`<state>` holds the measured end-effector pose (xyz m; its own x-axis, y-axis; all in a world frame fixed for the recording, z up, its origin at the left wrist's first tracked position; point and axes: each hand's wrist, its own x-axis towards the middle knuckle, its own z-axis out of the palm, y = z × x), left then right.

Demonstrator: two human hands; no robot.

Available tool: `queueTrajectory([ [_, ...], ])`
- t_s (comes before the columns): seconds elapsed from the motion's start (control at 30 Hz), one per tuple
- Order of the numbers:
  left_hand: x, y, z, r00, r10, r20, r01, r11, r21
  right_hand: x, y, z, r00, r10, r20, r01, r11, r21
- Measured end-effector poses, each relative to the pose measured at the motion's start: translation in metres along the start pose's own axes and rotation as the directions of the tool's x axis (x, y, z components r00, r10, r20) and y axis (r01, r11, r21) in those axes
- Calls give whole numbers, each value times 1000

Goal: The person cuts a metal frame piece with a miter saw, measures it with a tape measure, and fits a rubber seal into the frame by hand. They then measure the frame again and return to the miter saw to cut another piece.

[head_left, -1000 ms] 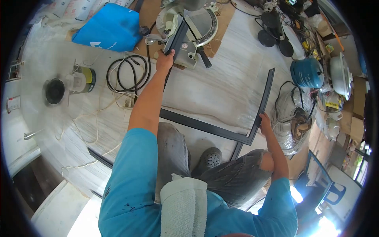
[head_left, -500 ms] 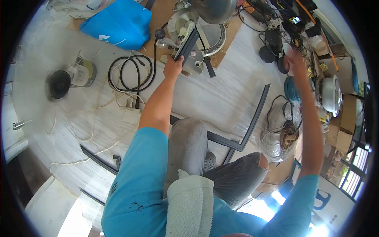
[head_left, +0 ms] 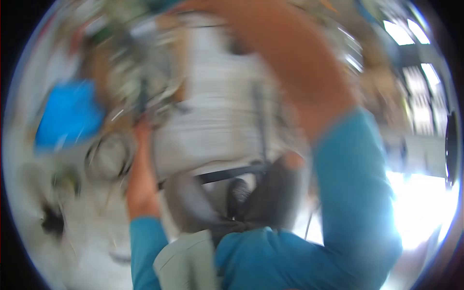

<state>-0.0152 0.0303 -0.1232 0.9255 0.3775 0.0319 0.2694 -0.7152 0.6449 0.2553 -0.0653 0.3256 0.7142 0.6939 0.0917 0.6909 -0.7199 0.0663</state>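
The view is smeared by motion. My left hand [head_left: 142, 123] is at the near end of a dark metal bar [head_left: 143, 94], its fingers closed around it as far as the blur shows. That bar lies on the miter saw [head_left: 154, 67], which rests on a brown board. My right arm reaches up and across to the top edge, where my right hand [head_left: 191, 6] is blurred and partly cut off. Its fingers cannot be made out. A teal patch [head_left: 162, 5] beside it is too blurred to name.
A blue bag [head_left: 70, 116] lies left of the saw. A coiled black cable [head_left: 110, 154] is on the floor near my left forearm. A dark metal frame piece [head_left: 227, 174] crosses by my knees, with an upright length [head_left: 260, 121] beyond it.
My head view has turned right, so the saw and bag now appear further left and lower. My right arm has swung from the right-hand clutter to the top middle. My left hand stays at the bar.
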Motion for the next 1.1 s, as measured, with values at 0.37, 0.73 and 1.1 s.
queueTrajectory([
  [0.37, 21, 13, -31, 804, -493, 333, 589, 582, -560, -109, 93, 29, 923, 356, 142, -381, 896, 228],
  [0.73, 17, 22, -8, 782, -486, 390, 622, 571, -536, -155, 121, 28, 858, 467, 212, -513, 790, 335],
  [1.1, 20, 29, -4, 785, -456, 420, 620, 584, -525, -169, 125, 32, 817, 519, 250, -576, 717, 394],
])
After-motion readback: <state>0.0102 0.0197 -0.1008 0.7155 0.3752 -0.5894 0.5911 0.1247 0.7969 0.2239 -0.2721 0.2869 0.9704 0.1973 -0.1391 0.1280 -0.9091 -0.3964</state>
